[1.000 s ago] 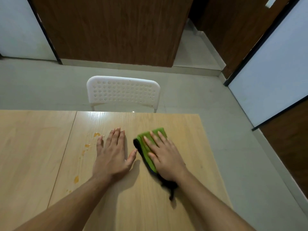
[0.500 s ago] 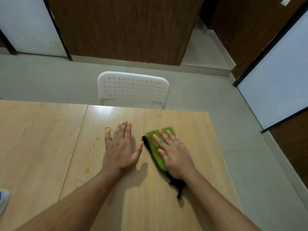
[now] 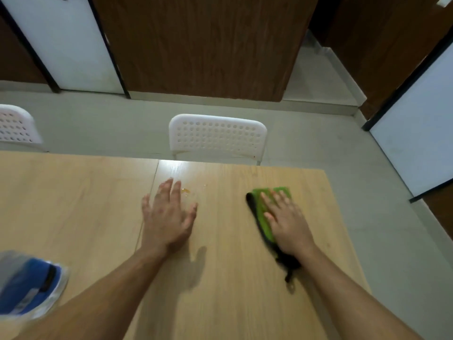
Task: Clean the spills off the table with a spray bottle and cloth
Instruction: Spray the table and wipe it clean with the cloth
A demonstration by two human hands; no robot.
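The left hand [image 3: 169,214] lies spread over the table [image 3: 85,204], fingers straight and a little apart, thumb out to the right; it holds nothing, and whether the palm touches the wood or hovers just above it I cannot tell, though a shadow falls on the table below and to the right of the wrist. The right hand [image 3: 286,222] lies flat on the cloth [image 3: 263,217], fingers straight and pressed down on it, not curled round it. The cloth is green on top with a black edge on its left side; a black end with a small loop sticks out from under the wrist toward the near side. It sits on the right part of the table, well apart from the left hand. Just beyond the left hand's fingertips is a small orange spill [image 3: 185,190], with a few faint droplets beside it to the right; the spill lies between the two hands but far closer to the left one. A seam in the table runs under the left hand. At the lower left edge of the view a blurred blue and clear thing [image 3: 29,285] rests on the table; it may be the spray bottle, but the blur is too strong to say. A white chair [image 3: 218,136] with a perforated back stands at the far side of the table, and part of a second chair [image 3: 14,126] shows at the left edge
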